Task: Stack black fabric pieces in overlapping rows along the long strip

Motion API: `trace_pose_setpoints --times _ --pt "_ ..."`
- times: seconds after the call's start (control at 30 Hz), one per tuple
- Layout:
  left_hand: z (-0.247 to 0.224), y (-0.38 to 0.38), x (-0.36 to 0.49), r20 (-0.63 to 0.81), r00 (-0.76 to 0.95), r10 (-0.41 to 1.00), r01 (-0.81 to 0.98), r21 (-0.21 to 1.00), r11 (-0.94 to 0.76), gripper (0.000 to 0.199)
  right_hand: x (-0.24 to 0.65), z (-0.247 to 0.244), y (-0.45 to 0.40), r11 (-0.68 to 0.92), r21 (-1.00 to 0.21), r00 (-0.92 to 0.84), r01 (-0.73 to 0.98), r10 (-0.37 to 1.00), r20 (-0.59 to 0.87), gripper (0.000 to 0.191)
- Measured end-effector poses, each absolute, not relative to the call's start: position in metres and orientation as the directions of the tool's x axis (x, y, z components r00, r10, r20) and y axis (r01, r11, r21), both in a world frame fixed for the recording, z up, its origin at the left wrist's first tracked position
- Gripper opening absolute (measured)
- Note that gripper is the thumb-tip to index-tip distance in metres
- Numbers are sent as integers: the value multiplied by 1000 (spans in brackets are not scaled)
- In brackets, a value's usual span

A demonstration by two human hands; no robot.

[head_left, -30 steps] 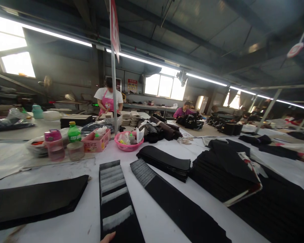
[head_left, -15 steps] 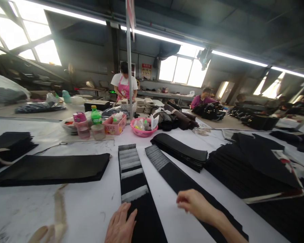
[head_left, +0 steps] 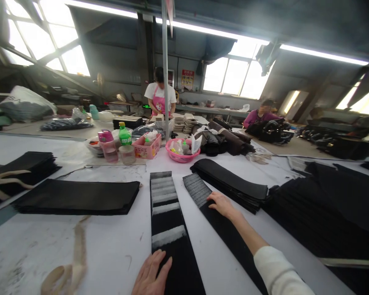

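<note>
My left hand [head_left: 153, 273] lies on a fanned row of long black strips [head_left: 169, 217], fingers stretched and thumb apart. The strips overlap in steps, with pale grey bands showing across their exposed ends. To the right, my right hand [head_left: 222, 205] touches a second fanned stack of black strips [head_left: 198, 189] just below its grey-lined far end. Its fingers are slightly bent, thumb and forefinger apart, and I see nothing lifted in them. My right forearm in a white sleeve covers part of that stack.
Black sheets [head_left: 80, 196] lie stacked on the left, beside a curled beige strip [head_left: 80, 246]. More black pieces [head_left: 230, 182] sit at right. A pink basket [head_left: 183, 155], a green bottle [head_left: 124, 135] and a metal pole [head_left: 165, 73] stand ahead. Two people work beyond.
My right hand has moved forward from above the white table onto the far part of the right stack. My left hand stays on the left strips. The view has shifted slightly.
</note>
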State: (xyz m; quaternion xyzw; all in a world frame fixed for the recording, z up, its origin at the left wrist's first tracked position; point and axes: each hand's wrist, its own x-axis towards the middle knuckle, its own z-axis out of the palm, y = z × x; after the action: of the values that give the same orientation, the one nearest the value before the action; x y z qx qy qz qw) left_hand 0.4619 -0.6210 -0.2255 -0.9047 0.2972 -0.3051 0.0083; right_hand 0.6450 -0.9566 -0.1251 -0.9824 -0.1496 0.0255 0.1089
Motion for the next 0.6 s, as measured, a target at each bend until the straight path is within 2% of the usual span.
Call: trace_pose_setpoints --times 0.17,0.33,0.53,0.6 --pt "-222 -622 463 536 648 -541 -562 -143 -815 44 650 -119 -954 -915 -167 927 366 374 -14 10" --pt "-222 -622 461 557 657 -507 -583 -51 -811 38 638 -112 -945 -901 -107 907 421 417 52 13" --pt "-201 -634 448 515 768 -380 -535 191 -823 37 615 -109 -943 -923 -138 930 360 342 137 30" --pt "-191 -638 445 485 807 -338 -506 272 -819 37 611 -110 -947 -931 -175 943 320 294 158 28"
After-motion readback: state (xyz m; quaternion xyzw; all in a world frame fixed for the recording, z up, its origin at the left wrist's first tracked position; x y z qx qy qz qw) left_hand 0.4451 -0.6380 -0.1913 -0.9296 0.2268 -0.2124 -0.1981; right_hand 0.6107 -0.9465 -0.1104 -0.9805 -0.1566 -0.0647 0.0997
